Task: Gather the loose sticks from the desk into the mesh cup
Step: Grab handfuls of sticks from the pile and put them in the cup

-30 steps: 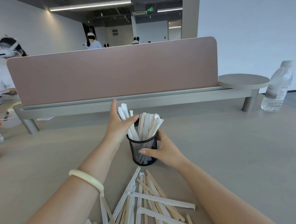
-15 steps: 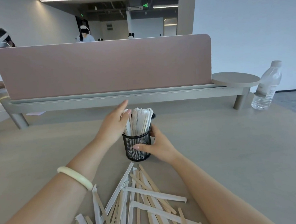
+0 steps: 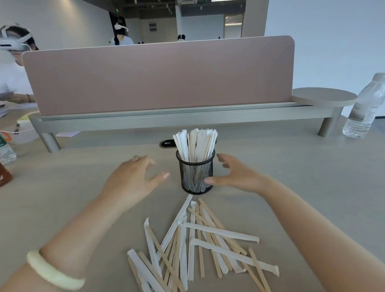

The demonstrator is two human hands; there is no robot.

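1. The black wire mesh cup (image 3: pixel 196 175) is stood upright mid-desk, packed with upright wooden and paper-wrapped sticks (image 3: pixel 196 143).
2. The right hand (image 3: pixel 235 173) is spread open, its thumb tip touching the cup's lower wall.
3. The left hand (image 3: pixel 132 179) is held open and empty, just left of the cup.
4. Loose sticks (image 3: pixel 199 246) are scattered on the beige desk (image 3: pixel 323 183) nearer the person.

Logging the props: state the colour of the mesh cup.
Black wire mesh cup, clearest in the head view, the only one.
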